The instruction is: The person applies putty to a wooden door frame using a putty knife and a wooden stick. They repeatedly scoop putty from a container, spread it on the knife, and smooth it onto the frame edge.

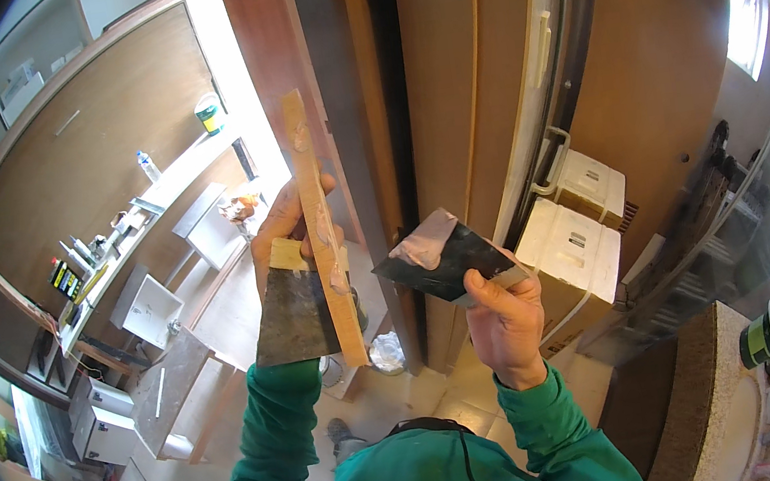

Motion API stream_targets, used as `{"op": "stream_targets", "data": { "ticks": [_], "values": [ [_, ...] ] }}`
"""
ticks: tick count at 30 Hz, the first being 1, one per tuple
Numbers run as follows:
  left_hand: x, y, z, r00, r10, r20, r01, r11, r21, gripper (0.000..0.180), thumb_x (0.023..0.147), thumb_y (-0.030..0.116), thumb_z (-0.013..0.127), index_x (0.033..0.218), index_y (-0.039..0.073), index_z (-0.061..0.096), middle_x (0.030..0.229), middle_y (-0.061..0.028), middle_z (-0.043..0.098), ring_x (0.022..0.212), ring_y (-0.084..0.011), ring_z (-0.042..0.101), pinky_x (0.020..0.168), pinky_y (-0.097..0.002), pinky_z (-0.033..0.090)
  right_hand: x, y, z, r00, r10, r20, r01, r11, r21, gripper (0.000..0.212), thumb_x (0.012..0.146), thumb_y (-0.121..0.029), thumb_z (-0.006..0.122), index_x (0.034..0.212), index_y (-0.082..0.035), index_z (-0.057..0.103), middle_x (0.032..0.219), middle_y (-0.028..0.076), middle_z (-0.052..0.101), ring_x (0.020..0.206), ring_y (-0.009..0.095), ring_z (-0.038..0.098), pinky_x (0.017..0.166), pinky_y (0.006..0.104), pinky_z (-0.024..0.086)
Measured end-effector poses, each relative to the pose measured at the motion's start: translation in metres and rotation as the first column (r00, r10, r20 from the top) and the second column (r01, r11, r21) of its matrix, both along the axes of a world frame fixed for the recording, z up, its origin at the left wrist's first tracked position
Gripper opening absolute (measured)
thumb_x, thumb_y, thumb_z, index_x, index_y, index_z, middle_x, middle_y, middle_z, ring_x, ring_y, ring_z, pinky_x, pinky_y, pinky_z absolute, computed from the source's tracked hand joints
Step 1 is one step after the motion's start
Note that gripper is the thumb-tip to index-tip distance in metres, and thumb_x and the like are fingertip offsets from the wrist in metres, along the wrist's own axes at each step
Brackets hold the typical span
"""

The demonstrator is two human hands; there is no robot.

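Observation:
My left hand (pixel 278 221) is closed around a narrow wooden strip (pixel 342 320) held nearly upright, with blobs of pinkish filler stuck along its face. The same hand also grips a wide putty knife (pixel 291 326), whose grey, smeared blade points down towards my sleeve. My right hand (pixel 510 326) pinches a second, dark-bladed putty knife (pixel 466 265) between thumb and fingers. A lump of pinkish filler (pixel 428 241) lies on that blade near its edge. The two blades are apart, with the right one just right of the strip.
Brown wooden door-frame panels (pixel 445 87) rise right in front of me. White-topped boxes (pixel 566 251) are stacked to their right. At far right a green tub (pixel 765 332) stands on a speckled counter (pixel 692 395). A cluttered shelf (pixel 173 183) and drawers (pixel 149 306) are at left.

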State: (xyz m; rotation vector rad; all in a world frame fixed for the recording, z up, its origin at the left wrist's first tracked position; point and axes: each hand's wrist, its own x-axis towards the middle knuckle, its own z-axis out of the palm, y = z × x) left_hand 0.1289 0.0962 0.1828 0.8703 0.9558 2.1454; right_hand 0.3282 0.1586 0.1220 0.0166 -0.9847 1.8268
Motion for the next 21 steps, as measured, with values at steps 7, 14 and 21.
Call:
{"op": "stream_targets", "data": {
  "ticks": [7,14,21],
  "values": [
    [-0.015,-0.006,0.0,0.992,-0.088,-0.095,0.09,0.996,0.019,0.037,0.108,0.032,0.05,0.118,-0.001,0.065,0.066,0.0016,0.058,0.05,-0.0009,0.053,0.049,-0.0153,0.05,-0.006,0.004,0.027,0.99,-0.053,0.131,0.007,0.944,0.331,0.03,0.093,-0.001,0.064,0.122,0.008,0.067,0.118,0.016,0.068,0.11,0.022,0.063,0.099,0.0323,0.046],
    [-0.023,-0.008,-0.002,0.984,0.127,-0.127,-0.125,0.992,0.031,0.035,0.107,0.028,0.052,0.119,-0.002,0.066,0.07,-0.0025,0.064,0.047,-0.002,0.051,0.046,-0.0153,0.046,-0.004,0.015,0.017,0.972,-0.018,0.236,-0.106,0.858,0.503,0.031,0.091,-0.001,0.063,0.12,0.008,0.068,0.115,0.017,0.07,0.108,0.023,0.065,0.098,0.0337,0.047],
    [-0.032,-0.012,-0.003,0.977,0.171,-0.128,-0.167,0.985,0.045,0.037,0.108,0.03,0.048,0.119,-0.003,0.059,0.064,0.0017,0.055,0.044,-0.0008,0.047,0.05,-0.0159,0.052,0.018,0.029,-0.012,0.997,0.067,-0.042,-0.074,0.978,-0.193,0.032,0.079,-0.001,0.064,0.109,0.006,0.067,0.103,0.015,0.073,0.097,0.026,0.07,0.092,0.0372,0.055]
  ]
}}
